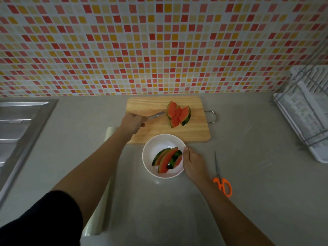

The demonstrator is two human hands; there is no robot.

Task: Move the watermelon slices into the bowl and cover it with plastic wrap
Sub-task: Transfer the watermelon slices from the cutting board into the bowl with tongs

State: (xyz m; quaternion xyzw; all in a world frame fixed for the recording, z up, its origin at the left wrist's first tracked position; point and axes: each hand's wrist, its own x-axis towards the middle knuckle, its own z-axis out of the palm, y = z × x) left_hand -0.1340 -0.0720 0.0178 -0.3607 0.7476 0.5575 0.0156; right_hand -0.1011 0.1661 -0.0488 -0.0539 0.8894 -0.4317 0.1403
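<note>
A white bowl [150, 153] sits on the grey counter just in front of a wooden cutting board [150, 107]. Three watermelon slices [167, 159] lie inside the bowl. A few more slices [178, 114] are piled on the board's far right. My left hand [132, 122] reaches over the board, shut on metal tongs [156, 115] whose tip points at that pile, just short of it. My right hand [192, 161] grips the bowl's right rim. A roll of plastic wrap [101, 206] lies lengthwise under my left forearm, partly hidden.
Orange-handled scissors [221, 181] lie on the counter right of the bowl. A white dish rack [305, 110] stands at the far right. A steel sink drainboard [19, 125] fills the left edge. A tiled wall rises behind the board.
</note>
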